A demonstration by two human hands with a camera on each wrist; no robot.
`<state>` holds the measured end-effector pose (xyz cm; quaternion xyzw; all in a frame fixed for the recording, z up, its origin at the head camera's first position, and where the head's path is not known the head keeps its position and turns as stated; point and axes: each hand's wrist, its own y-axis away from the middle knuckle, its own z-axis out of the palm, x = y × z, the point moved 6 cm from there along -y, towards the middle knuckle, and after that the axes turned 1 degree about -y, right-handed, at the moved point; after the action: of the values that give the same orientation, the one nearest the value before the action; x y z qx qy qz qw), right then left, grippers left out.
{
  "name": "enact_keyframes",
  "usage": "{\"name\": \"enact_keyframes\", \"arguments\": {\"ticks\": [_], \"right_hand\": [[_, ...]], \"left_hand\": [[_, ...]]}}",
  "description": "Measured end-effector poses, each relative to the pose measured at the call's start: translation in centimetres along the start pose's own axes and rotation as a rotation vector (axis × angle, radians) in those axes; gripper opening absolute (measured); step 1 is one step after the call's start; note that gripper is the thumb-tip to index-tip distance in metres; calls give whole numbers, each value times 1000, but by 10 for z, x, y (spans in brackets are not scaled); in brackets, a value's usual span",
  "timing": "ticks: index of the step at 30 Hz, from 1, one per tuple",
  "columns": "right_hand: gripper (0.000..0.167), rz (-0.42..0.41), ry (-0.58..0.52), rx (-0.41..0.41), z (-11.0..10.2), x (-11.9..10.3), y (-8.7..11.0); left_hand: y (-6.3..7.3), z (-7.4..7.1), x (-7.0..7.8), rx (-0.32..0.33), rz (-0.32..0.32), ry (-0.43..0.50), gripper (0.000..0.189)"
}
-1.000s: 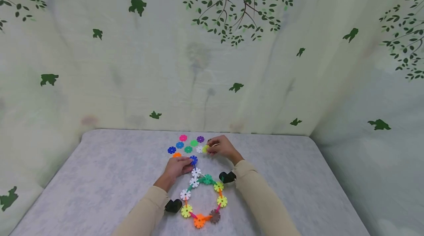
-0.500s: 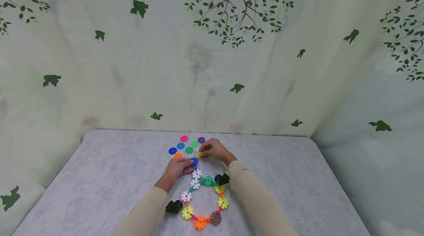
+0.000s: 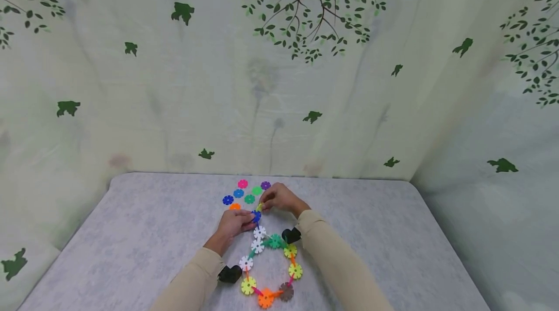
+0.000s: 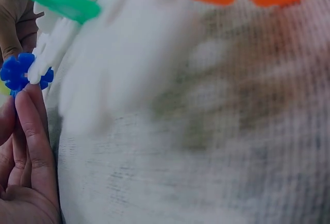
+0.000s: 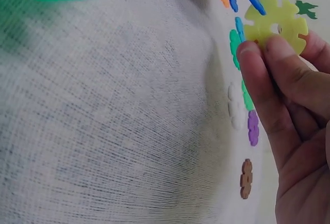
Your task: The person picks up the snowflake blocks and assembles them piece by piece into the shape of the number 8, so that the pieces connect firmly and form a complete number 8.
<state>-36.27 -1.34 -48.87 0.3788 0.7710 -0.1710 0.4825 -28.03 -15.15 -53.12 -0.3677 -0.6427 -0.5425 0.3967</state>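
Observation:
My left hand point(image 3: 236, 223) pinches a dark blue notched plastic disc point(image 3: 256, 216) at the top end of a linked chain. White discs point(image 3: 259, 232) join that blue piece to a ring of green, yellow, brown and orange discs point(image 3: 265, 298) lying toward me. In my right hand point(image 3: 280, 198), a yellow notched disc point(image 5: 289, 23) is pinched between thumb and fingers. The right wrist view shows a blue disc's edge meeting the yellow disc's rim at a slot. The left wrist view has the left fingertips point(image 4: 30, 103) just under the blue disc point(image 4: 15, 72).
Beyond the hands lie several loose discs, among them pink point(image 3: 242, 184), purple point(image 3: 265, 185), orange point(image 3: 235, 206) and blue point(image 3: 228, 200). A brown disc point(image 5: 246, 178) and a white one point(image 5: 235, 105) show in the right wrist view. A leaf-printed curtain stands behind the table point(image 3: 371, 233).
My right hand has brought the yellow disc left and toward me, from beside the loose discs to the blue disc. The left hand keeps its hold, and the chain has shifted slightly toward me.

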Motion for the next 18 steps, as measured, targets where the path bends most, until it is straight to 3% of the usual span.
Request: {"name": "enact_keyframes", "arguments": {"ticks": [12,18], "right_hand": [[8,-38,73,-38,3,-8,-4],[9,10,66,-15,4,-3,-4]], "left_hand": [[2,1,4,10,26,-7,24],[-3,0,0,-59,12,4,26]]}}
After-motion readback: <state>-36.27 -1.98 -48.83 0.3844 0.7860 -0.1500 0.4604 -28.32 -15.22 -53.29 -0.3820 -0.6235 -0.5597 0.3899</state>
